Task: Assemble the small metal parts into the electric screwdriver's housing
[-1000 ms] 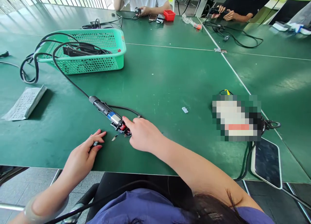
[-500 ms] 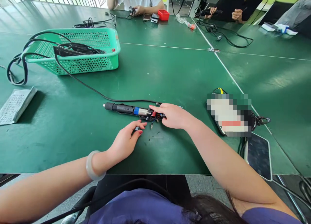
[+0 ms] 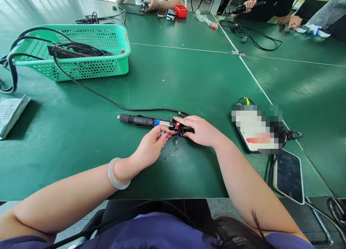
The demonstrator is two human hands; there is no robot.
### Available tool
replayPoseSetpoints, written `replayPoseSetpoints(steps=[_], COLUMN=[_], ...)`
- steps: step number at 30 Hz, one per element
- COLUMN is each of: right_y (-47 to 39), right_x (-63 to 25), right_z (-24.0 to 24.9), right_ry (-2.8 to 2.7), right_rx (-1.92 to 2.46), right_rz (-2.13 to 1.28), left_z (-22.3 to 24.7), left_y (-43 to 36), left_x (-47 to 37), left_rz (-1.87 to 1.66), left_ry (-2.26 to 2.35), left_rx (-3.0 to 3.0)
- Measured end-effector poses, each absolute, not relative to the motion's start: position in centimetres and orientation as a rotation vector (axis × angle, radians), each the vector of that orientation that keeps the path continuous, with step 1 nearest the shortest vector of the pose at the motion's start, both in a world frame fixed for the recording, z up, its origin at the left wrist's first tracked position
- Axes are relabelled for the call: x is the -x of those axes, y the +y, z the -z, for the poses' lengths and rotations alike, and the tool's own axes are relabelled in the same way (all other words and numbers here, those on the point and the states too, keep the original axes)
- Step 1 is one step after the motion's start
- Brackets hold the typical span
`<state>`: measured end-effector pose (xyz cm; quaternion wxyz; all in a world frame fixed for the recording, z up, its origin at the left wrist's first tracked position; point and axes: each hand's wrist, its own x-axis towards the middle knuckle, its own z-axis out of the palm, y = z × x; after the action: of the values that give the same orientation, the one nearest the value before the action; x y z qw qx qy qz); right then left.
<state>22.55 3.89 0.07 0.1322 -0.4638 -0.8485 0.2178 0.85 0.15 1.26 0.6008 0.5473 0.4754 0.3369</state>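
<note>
An electric screwdriver [image 3: 140, 121] lies on the green table with its black nose to the left. Part of its casing is off, so a silver motor with a blue band, a red part and thin wires show. My right hand [image 3: 202, 130] is closed round its rear end, thumb below and fingers above. My left hand [image 3: 148, 147] pinches a small greyish piece too small to name, close against the near side of the open section. Small dark bits [image 3: 167, 158] and a loose wire end lie just in front. A black cable [image 3: 113, 102] runs beyond the screwdriver toward the basket.
A green basket [image 3: 92, 69] with coiled black cables stands at the back left. A paper-wrapped packet [image 3: 12, 112] lies at the left edge. To the right are a partly blurred flat object [image 3: 255, 130] and a phone [image 3: 289, 175]. Two people sit across the table.
My left hand has moved right and forward, from beside the screwdriver to its open section. My right hand and the screwdriver have shifted slightly right in view.
</note>
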Motion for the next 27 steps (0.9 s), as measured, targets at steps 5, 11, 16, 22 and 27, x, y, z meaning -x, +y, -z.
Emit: replayPoseSetpoints(steps=[5,11,16,22,27], right_y=[3.8,4.0,4.7,4.8,4.6], right_x=[-22.2,-20.8,-19.7,-19.1,-19.2], right_z=[0.5,0.8,1.1,1.4,1.2], right_ry=[-2.442,-2.364,-2.353,-2.337,-2.342], right_rx=[1.368,1.35,1.376,1.422,1.418], right_rz=[-0.492,-0.412,-0.34,-0.316,-0.326], left_z=[-1.7,-1.0,-0.6,-0.8,-0.6], left_y=[1.3,2.2,3.3,3.4,2.9], left_x=[0.2,0.6,1.0,1.1,1.1], left_rz=[-0.79,-0.838,-0.899,-0.884,-0.907], left_ry=[1.114,1.156,1.121,1.169,1.085], left_rx=[-1.215,-1.196,-1.161,-1.15,-1.08])
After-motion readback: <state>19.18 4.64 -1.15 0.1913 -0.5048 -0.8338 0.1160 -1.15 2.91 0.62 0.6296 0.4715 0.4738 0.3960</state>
